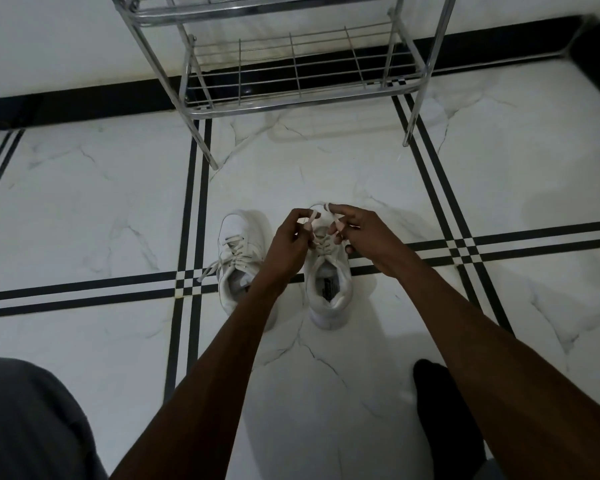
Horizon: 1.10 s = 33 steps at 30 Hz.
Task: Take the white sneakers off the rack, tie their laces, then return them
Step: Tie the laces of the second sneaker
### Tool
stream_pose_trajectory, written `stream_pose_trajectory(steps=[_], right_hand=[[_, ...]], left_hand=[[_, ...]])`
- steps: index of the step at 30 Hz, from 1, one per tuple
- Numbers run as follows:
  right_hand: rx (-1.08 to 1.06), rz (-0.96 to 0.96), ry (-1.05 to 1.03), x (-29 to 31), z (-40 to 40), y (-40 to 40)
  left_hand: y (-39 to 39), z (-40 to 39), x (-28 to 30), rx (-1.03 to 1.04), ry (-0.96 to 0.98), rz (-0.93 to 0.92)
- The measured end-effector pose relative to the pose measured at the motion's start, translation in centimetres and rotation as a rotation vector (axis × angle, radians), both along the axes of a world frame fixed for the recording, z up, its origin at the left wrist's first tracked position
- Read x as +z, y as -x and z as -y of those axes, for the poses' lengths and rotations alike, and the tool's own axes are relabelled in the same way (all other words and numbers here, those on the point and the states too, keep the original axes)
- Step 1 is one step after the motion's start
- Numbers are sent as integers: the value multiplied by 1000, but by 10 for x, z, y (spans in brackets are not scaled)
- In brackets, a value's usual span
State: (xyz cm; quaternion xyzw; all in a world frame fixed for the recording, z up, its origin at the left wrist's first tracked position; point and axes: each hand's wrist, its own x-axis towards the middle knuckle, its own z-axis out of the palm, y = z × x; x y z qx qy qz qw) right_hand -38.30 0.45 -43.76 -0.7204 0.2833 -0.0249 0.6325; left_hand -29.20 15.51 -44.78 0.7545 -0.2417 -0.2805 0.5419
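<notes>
Two white sneakers stand side by side on the tiled floor, toes pointing away from me. The left sneaker (234, 251) has loose laces trailing to its left. Over the right sneaker (328, 285), my left hand (288, 242) and my right hand (357, 228) each pinch an end of its lace (314, 216), pulled up above the tongue. The toe of the right sneaker is mostly hidden behind my hands. The metal shoe rack (291, 67) stands beyond the shoes against the wall, and its lower shelf holds nothing.
The floor is white marble tile with black double stripes (194, 209). A black skirting runs along the wall behind the rack. My grey-clad knee (25, 420) is at bottom left and a dark foot (440, 410) at bottom right.
</notes>
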Motion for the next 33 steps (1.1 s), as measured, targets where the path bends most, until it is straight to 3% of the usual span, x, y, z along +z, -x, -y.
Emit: stream_pose_trajectory(steps=[3, 8, 17, 21, 24, 26, 29, 33], right_hand=[[-4, -28, 28, 0, -2, -5], [-192, -98, 12, -3, -2, -12], [1, 14, -30, -5, -2, -9], [-278, -8, -98, -12, -13, -16], [-326, 55, -160, -11, -17, -16], [-234, 81, -73, -10, -12, -12], [33, 18, 235, -6, 1, -9], [208, -46, 602, -4, 7, -15]], left_hand=[[-1, 3, 1, -50, -40, 83], [-5, 3, -1, -73, -63, 139], [-3, 11, -7, -7, -46, 222], [-3, 11, -11, 20, -52, 129], [-5, 9, -19, 114, -41, -18], [-8, 7, -22, 144, -42, -72], [-12, 5, -20, 158, -57, -107], [-10, 5, -18, 133, -42, -45]])
